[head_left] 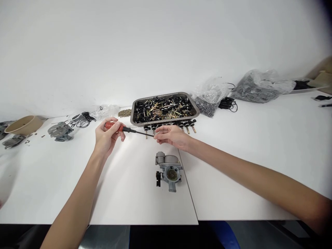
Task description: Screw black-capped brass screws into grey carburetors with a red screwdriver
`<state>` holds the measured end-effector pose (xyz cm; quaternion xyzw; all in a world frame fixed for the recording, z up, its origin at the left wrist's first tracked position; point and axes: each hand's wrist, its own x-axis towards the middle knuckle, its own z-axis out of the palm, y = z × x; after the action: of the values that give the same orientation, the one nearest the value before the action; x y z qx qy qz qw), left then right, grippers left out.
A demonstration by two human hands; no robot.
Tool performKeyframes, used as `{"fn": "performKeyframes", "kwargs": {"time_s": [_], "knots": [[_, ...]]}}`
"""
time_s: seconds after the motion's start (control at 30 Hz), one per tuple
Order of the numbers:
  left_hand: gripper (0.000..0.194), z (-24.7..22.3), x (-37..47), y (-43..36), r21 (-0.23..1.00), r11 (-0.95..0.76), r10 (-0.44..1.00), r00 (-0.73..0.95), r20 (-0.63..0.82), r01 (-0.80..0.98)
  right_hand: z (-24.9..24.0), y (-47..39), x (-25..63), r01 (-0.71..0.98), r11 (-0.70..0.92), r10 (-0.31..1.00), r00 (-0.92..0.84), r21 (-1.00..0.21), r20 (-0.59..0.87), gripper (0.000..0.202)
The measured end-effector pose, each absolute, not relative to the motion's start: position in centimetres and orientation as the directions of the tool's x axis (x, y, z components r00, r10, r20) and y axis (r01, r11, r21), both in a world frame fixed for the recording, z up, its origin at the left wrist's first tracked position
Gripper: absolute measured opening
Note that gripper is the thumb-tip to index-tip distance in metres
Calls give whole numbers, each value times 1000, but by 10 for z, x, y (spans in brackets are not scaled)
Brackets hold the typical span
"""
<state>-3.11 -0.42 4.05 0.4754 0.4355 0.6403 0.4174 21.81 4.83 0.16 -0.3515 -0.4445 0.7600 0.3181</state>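
My left hand point(105, 136) is closed round the red handle of a screwdriver point(126, 129), whose dark shaft points right. At the shaft's tip, my right hand point(172, 135) has thumb and fingers pinched together. Whatever lies in that pinch is too small to make out. Below my hands a grey metal carburetor point(169, 171) rests on the white table, a black fitting on its left side. Behind my right hand a row of black-headed parts with brassy stems point(190, 126) lies along the tray's front, partly hidden by my fingers.
A metal tray point(166, 122) holds many black-and-brass parts. Brass bits point(125, 113) lie left of it; plastic bags of dark parts point(209, 100) stand right. Another carburetor point(61, 131) and a tan bowl point(24, 126) are at left. A table seam point(190, 193) runs right of the near carburetor.
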Motion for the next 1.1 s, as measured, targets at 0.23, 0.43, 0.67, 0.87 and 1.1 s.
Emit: {"fn": "performKeyframes", "kwargs": {"time_s": [0.23,0.43,0.67,0.87,1.1], "knots": [[22,113,6,7,837,-548,833,-91,546,8,34,50,230,-321,-344,826,-551,-883,-121,45],[17,159,33,2,657,-751,658,-16,753,69,50,52,239,-379,-272,766,-641,-884,39,41],[11,157,20,-14,590,-799,597,29,802,119,76,62,263,-86,160,475,-867,-983,153,60],[19,153,25,-21,681,-724,689,111,716,109,87,57,276,238,450,211,-965,-861,-156,78],[22,142,54,-39,750,-653,740,296,604,103,74,26,253,264,560,34,-954,-785,-296,81]]}}
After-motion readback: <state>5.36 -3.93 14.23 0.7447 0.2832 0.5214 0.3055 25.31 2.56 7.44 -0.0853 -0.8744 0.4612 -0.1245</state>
